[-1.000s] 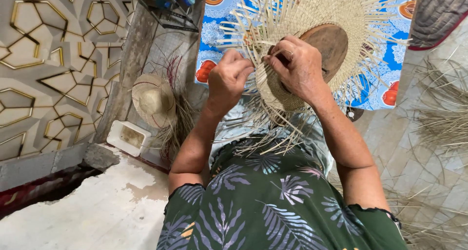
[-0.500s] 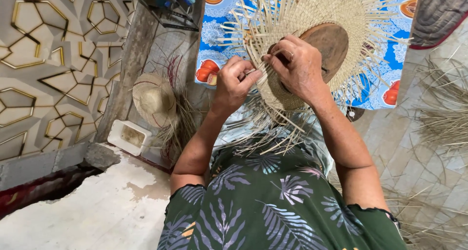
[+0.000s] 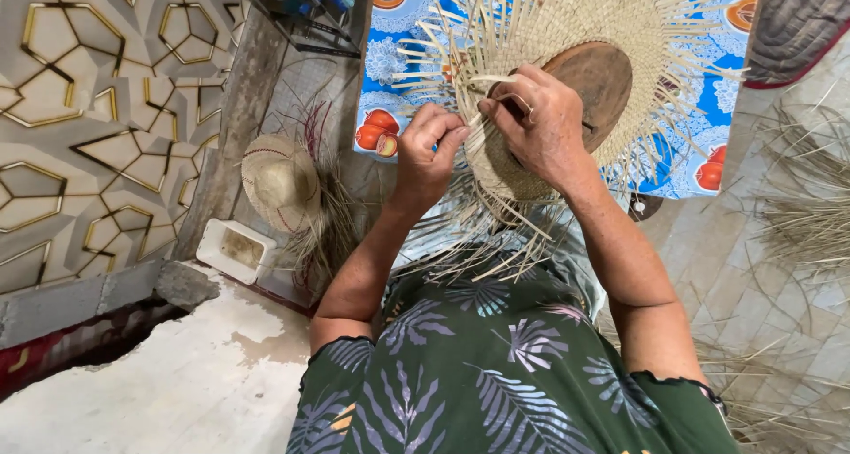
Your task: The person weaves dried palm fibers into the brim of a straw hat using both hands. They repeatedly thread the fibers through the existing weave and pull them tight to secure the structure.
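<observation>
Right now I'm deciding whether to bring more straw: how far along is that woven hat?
The crown of the straw hat looks woven tight around the wooden block. The left hand and right hand pinch strands at the brim's near edge. Left to do: many loose strand ends stick out all round, unwoven. Loose straw lies on the floor nearby.

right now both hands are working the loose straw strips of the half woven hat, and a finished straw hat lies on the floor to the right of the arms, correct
Not quite. The head view shows both hands, left hand and right hand, on the strips of the half woven hat, but the other straw hat lies on the floor to the left of the arms, not the right.
</observation>
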